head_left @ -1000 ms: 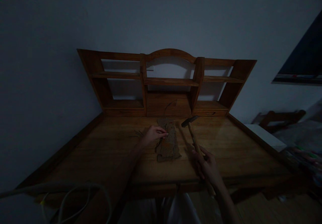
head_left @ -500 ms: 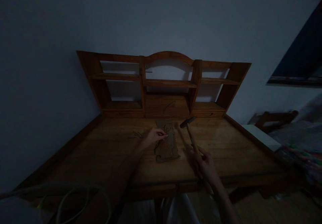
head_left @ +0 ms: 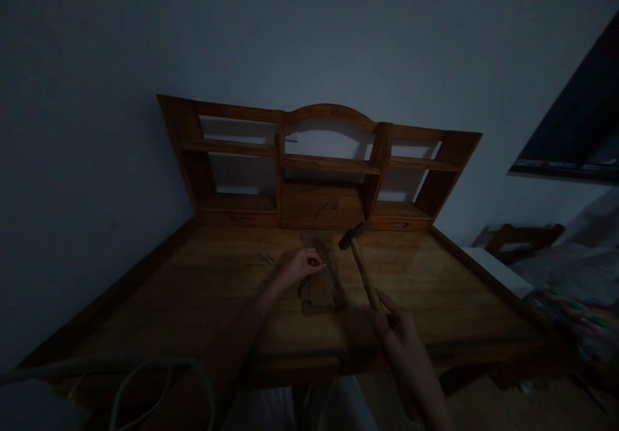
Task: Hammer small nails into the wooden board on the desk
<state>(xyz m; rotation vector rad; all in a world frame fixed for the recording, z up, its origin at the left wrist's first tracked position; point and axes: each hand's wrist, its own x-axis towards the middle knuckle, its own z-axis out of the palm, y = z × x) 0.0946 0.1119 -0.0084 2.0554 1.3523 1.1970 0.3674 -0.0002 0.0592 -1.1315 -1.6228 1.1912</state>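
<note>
My right hand [head_left: 394, 328] grips the wooden handle of a hammer [head_left: 365, 270] that is raised over the desk, its dark metal head pointing up and away from me. To the left of the hammer head, my left hand [head_left: 304, 264] pinches thumb and fingers together over a rough brown board [head_left: 318, 295] with ragged edges. Whatever sits between those fingertips is too small and dark to make out. A few thin, straight pieces [head_left: 265, 259] lie on the desk to the left of that hand.
Everything rests on a wooden desk [head_left: 217, 276] with raised side edges and a shelf unit [head_left: 329, 163] along its back. A pale cable [head_left: 120, 360] loops at lower left. At right are a wooden chair [head_left: 525, 237] and a white surface [head_left: 498, 270].
The hammer has moved left and its head is closer to my left hand. My left hand keeps its pinch over the board. The whole view has shifted slightly.
</note>
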